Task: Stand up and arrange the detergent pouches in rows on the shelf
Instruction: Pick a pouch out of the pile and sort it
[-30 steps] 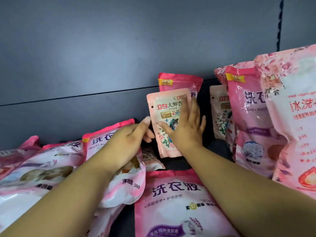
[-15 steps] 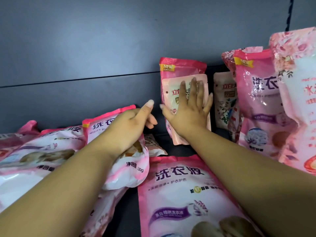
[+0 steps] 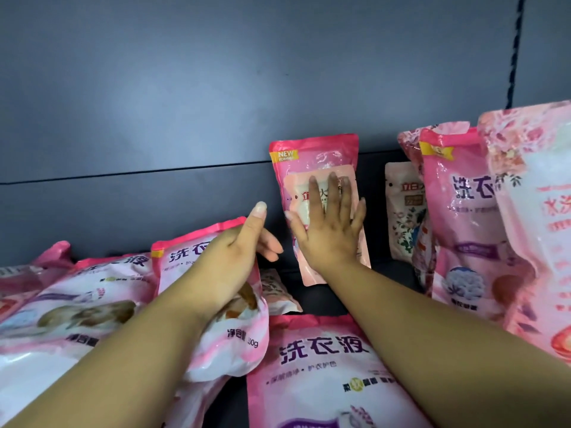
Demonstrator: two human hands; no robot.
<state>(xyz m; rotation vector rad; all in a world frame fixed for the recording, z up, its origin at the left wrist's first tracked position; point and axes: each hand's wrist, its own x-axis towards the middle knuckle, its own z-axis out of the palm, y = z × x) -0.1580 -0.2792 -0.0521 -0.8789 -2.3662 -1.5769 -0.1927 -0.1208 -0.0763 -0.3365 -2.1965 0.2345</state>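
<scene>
A small pale-pink detergent pouch [image 3: 296, 193] stands upright against a taller pink pouch [image 3: 312, 151] with a yellow NEW tag at the back wall. My right hand [image 3: 329, 230] presses flat on the small pouch with straight fingers. My left hand [image 3: 238, 251] hovers just left of it, fingers relaxed, thumb raised, holding nothing. Several large pink pouches lie flat at the left [image 3: 102, 291] and in front [image 3: 321, 366]. Upright pouches [image 3: 463, 217] stand in a row at the right.
The dark shelf floor [image 3: 392, 273] shows between the standing pouches. Another small floral pouch [image 3: 404, 211] stands behind the right row. A small pouch [image 3: 278, 291] lies flat under my left wrist. The dark blue back panel [image 3: 185, 103] bounds the shelf.
My right hand has pushed the small pouch back and upright against the taller NEW pouch. My left hand has let go of it and stays beside it.
</scene>
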